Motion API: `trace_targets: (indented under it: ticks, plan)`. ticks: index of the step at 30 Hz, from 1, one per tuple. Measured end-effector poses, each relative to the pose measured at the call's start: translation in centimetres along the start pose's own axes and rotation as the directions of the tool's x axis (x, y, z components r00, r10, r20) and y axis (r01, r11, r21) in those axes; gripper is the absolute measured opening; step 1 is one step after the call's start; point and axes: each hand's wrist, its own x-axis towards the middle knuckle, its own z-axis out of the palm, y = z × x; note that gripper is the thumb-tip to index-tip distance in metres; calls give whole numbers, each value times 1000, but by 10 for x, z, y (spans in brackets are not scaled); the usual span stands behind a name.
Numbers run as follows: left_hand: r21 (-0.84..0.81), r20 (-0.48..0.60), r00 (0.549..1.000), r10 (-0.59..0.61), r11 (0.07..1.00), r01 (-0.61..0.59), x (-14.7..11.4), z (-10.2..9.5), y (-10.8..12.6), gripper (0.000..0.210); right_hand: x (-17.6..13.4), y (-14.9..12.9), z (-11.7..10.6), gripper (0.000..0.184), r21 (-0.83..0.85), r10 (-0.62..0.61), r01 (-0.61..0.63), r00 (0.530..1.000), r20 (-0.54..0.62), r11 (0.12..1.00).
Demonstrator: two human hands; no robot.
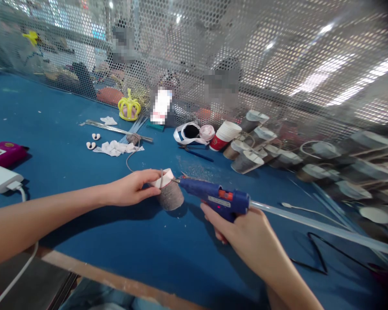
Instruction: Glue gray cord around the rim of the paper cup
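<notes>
My right hand (242, 232) grips a blue hot glue gun (210, 193), with a long clear glue stick (297, 219) running out of its back. The gun's nozzle points left and meets the rim area of a small grey cup (172, 197) with a pale band at its top. My left hand (139, 187) pinches that cup by its rim, fingers on the pale band. A grey cord (128, 161) runs from a small bundle on the table towards the cup. Whether fresh glue is on the rim is too small to tell.
Many similar grey cups (247, 161) stand at the right, near stacked paper cups (225, 135). White scraps (116, 147), wire sticks (116, 129) and a yellow crown (129, 107) lie at the back. A perforated metal screen (181, 51) closes the far edge. A white charger (3, 178) sits left.
</notes>
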Motion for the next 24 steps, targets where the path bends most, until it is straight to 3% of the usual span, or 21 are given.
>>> trace_targets:
  ticks: [4,9,13,17,24]
  plan:
    - [25,5,1000,-1,1000,1,0,-1,1,11,-1,1,0,36,-16,-5,5,1000,16,1000]
    - [44,4,1000,-5,999,5,1,-1,2,12,-1,-1,0,24,-48,-85,83,996,-40,995]
    - [30,-5,1000,-26,999,26,0,1,0,12,-3,1,-1,23,-138,-217,212,976,-23,967]
    - [19,-20,999,-41,999,42,0,2,-1,11,-6,0,0,25,-276,-385,360,922,-43,891]
    - [-1,-12,999,48,999,-48,2,0,2,11,-7,-12,4,22,-311,-424,370,897,-126,875]
